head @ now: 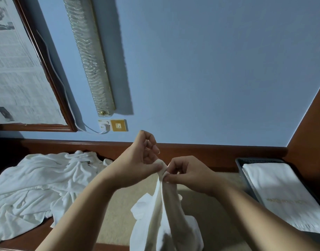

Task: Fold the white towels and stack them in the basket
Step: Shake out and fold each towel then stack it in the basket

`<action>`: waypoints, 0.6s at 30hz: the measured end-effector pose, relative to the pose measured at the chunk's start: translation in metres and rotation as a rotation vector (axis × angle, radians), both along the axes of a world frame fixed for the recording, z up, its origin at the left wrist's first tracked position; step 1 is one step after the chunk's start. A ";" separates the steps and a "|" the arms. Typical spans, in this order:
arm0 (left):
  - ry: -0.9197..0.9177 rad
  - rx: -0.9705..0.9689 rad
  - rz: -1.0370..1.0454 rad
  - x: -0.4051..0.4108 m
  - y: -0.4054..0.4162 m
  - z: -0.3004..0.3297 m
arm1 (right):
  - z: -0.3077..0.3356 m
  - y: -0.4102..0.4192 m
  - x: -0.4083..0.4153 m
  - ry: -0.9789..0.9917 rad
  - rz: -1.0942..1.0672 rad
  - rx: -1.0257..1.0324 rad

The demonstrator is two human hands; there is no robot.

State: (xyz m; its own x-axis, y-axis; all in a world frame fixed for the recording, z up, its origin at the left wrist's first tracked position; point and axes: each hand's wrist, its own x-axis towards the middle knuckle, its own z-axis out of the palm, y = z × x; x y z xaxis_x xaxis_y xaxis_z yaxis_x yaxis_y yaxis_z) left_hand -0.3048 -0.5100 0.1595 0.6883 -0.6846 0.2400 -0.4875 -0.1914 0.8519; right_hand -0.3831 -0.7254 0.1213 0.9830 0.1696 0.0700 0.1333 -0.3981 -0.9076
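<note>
Hands, two of them, meet at the middle of the view and both pinch the top of one white towel (164, 214). The left hand (137, 162) grips the bunched upper edge between thumb and forefinger, its other fingers curled above and holding nothing. The right hand (188, 174) pinches the same edge just beside it, thumb and fingertips closed on the cloth. The two hands nearly touch at the gather. From there the towel hangs down in long loose folds, its lower part spreading over a beige surface (115, 214) toward the bottom of the view.

At the left lies a pile (38, 187) of crumpled white cloth, spread wide over the dark wood top (28, 240); how many towels make it up cannot be told, as they run into each other. At the right stands one dark basket (246, 171) with a perforated wall. Inside it lies folded white towelling (286, 198), flat, with faint gold lettering on top; only the top layer shows, so the count of towels in the stack cannot be told.

On the blue wall (210, 69) behind hang one long glass lamp (88, 57) and one wood-framed print (19, 69). Below the lamp are two plates side by side: a white socket (104, 125) with a plug and white cable, and a gold switch (118, 125).
</note>
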 end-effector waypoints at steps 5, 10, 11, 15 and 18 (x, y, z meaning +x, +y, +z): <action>0.258 -0.145 0.235 -0.018 -0.008 -0.030 | 0.001 -0.005 -0.004 -0.151 -0.198 -0.009; 0.513 -0.226 0.193 -0.043 -0.029 -0.064 | 0.001 -0.012 -0.008 -0.182 -0.230 -0.120; 0.470 -0.234 0.209 -0.045 -0.032 -0.067 | 0.001 -0.013 -0.008 -0.178 -0.240 -0.143; 0.214 -0.205 0.321 -0.045 -0.041 -0.068 | 0.001 -0.015 -0.007 -0.167 -0.301 -0.183; -0.038 -0.078 0.383 -0.042 -0.044 -0.071 | 0.002 -0.014 -0.006 -0.209 -0.332 -0.209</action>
